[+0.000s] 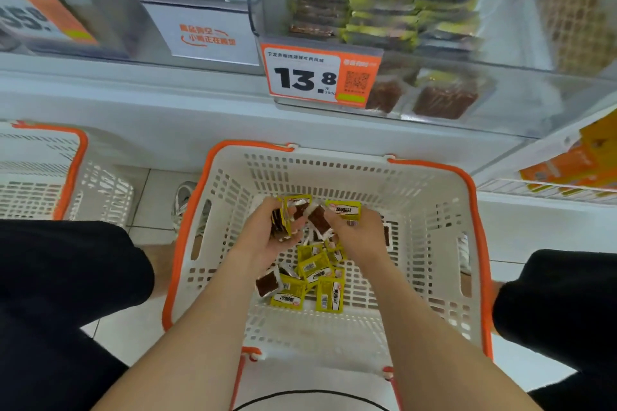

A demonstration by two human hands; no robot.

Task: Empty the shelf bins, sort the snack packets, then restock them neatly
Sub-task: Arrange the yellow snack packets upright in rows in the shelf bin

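Inside the white, orange-rimmed basket (417, 197), both hands are held above its floor. A stack of snack packets (283, 215) is gripped by the curled fingers of the left hand (267, 238). A yellow packet (344, 208) is pinched by the right hand (359, 237). Beneath them, loose packets (317, 277), yellow and brown, are scattered on the basket floor. Above, stacked packets (384, 3) are housed in the clear shelf bin (500, 103) behind the 13.8 price tag (307, 77).
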